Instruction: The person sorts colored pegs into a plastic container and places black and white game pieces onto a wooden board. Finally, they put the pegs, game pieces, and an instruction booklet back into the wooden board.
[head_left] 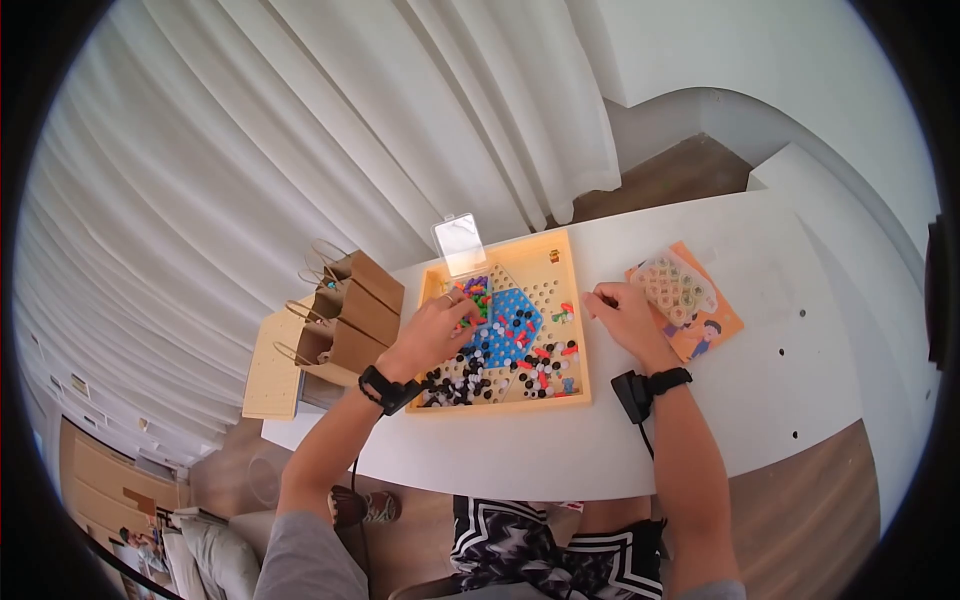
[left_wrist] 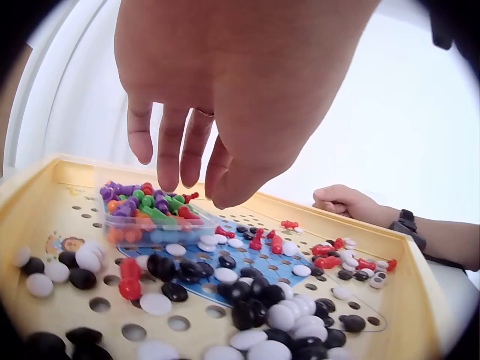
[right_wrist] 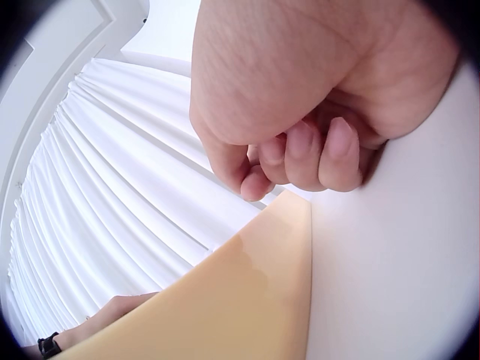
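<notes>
My left hand (head_left: pixel 432 332) hovers over a small clear plastic box (left_wrist: pixel 127 234) heaped with purple, green, orange and red pegs (left_wrist: pixel 150 204). Its fingers point down, loosely extended, the thumb near the index finger; nothing shows between them. The box stands inside a shallow yellow game-board tray (head_left: pixel 583 360), its clear lid (head_left: pixel 460 246) raised behind it. Around it lie loose black and white pieces (left_wrist: pixel 259 304) and scattered red pegs (left_wrist: pixel 130 279). Just off the tray's right side, my right hand (right_wrist: pixel 300 112) rests on the white table, fingers curled toward the palm, with no object visible.
Brown paper bags (head_left: pixel 365 290) stand left of the tray, by a pale yellow board (head_left: pixel 270 370) at the table's edge. To the right lies an orange booklet (head_left: pixel 700 335) under a clear pack of small round pieces (head_left: pixel 672 290). White curtains (head_left: pixel 400 120) hang behind the table.
</notes>
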